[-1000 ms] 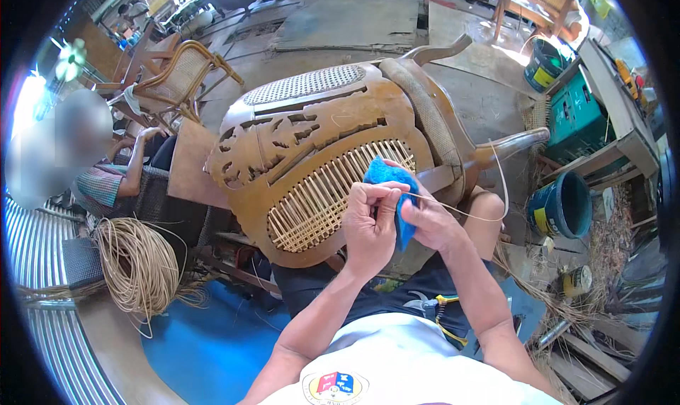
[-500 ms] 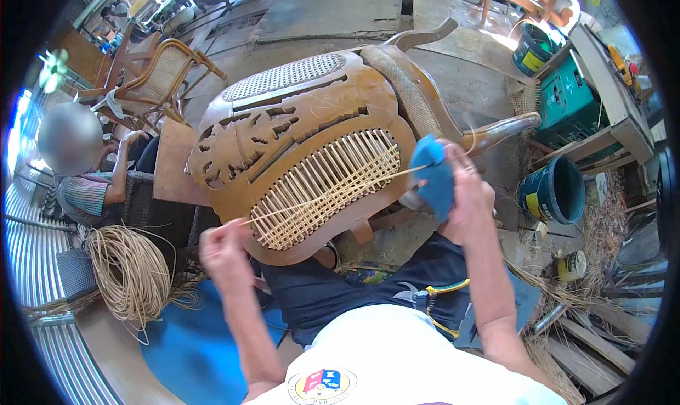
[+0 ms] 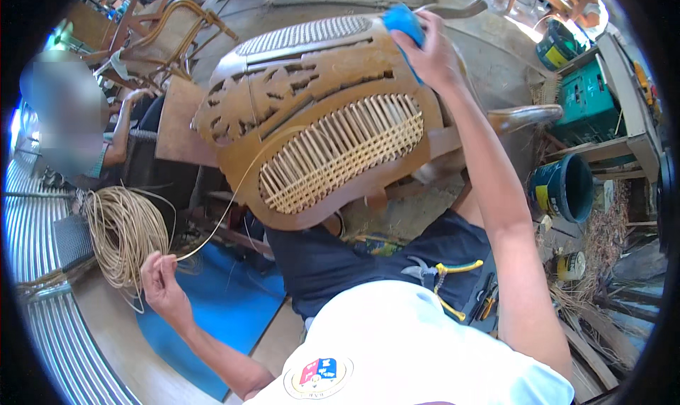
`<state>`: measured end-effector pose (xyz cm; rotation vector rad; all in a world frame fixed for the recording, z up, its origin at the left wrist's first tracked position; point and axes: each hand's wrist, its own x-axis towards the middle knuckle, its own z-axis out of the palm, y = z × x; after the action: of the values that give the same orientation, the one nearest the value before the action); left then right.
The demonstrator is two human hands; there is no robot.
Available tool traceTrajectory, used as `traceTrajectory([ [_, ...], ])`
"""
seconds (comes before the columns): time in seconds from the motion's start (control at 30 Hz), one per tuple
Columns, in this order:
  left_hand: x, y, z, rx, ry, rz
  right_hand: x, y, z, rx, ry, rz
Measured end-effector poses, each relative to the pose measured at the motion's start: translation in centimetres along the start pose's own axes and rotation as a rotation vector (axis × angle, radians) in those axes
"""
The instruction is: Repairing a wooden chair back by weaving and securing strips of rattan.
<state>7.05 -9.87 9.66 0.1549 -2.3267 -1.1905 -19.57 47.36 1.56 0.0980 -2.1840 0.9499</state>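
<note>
In front of me lies a carved wooden chair [image 3: 234,146] on its side, with a half-woven cane panel [image 3: 347,157] in its back. My left hand [image 3: 164,288] is out at the left, low near the cane coil, its fingertips pinched on the end of a thin cane strand [image 3: 232,199]. The strand curves up from there onto the chair's frame. At the chair's far right side my right hand [image 3: 432,56] is closed round a blue cloth [image 3: 404,22]. Whether the strand also runs into the cloth I cannot tell.
A large coil of cane [image 3: 127,238] stands at left, near a seated person [image 3: 117,132]. Pliers with yellow handles [image 3: 443,269] lie on my lap. A dark bucket [image 3: 567,192], a green crate [image 3: 588,104] and a wooden bench [image 3: 627,86] line the right side.
My left hand has drawn the strand down and left, away from the panel. My right hand has moved up and slightly left with the blue cloth. The strand no longer lies taut across the panel.
</note>
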Motion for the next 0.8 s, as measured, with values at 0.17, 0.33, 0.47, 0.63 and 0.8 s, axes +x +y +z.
traceTrajectory([
  [0.17,0.2,6.4,-4.8,0.149,0.349,0.161,1.3,-3.1,2.1,-0.452,-0.393,-0.161],
  [0.33,0.0,10.8,-2.2,-0.148,0.106,0.29,-0.6,-12.0,-2.7,0.063,-0.28,-0.05],
  [0.47,-2.5,10.3,11.7,-0.152,-0.345,-0.028,-10.6,-22.8,-1.4,0.532,-0.73,0.094],
  [0.63,-0.8,7.6,17.7,-0.38,-0.288,-0.091,-17.2,-21.8,-3.9,0.636,-0.896,0.425],
  [0.8,0.4,3.9,14.1,-0.425,-0.107,-0.298,-15.3,-11.9,-15.5,-0.017,-0.84,0.546],
])
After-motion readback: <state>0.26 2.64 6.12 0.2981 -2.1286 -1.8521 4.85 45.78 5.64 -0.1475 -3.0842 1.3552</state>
